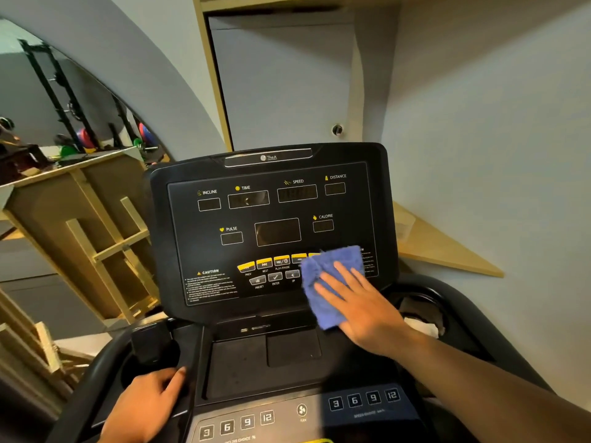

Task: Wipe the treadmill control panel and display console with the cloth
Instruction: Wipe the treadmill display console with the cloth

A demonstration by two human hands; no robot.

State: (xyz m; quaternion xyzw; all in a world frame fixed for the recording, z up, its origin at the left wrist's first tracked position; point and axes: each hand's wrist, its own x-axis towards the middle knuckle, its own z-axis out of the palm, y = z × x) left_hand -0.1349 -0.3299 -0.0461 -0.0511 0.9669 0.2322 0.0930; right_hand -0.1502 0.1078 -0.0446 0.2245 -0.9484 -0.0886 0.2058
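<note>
- Our right hand (pixel 355 302) lies flat, fingers (pixel 343 273) spread and nearly straight, pressing the blue cloth (pixel 323 282) against the lower right of the console (pixel 271 225); nothing is gripped.
- Our left hand (pixel 150 401) rests at the left cup holder (pixel 153 356), fingers curled over its rim, thumb alongside.
- The cloth covers the right end of the yellow button row (pixel 265 263) and part of the text beside it.
- The caution text (pixel 211 286) is too small to read.
- The lower panel (pixel 236 425) is cut off by the frame.
</note>
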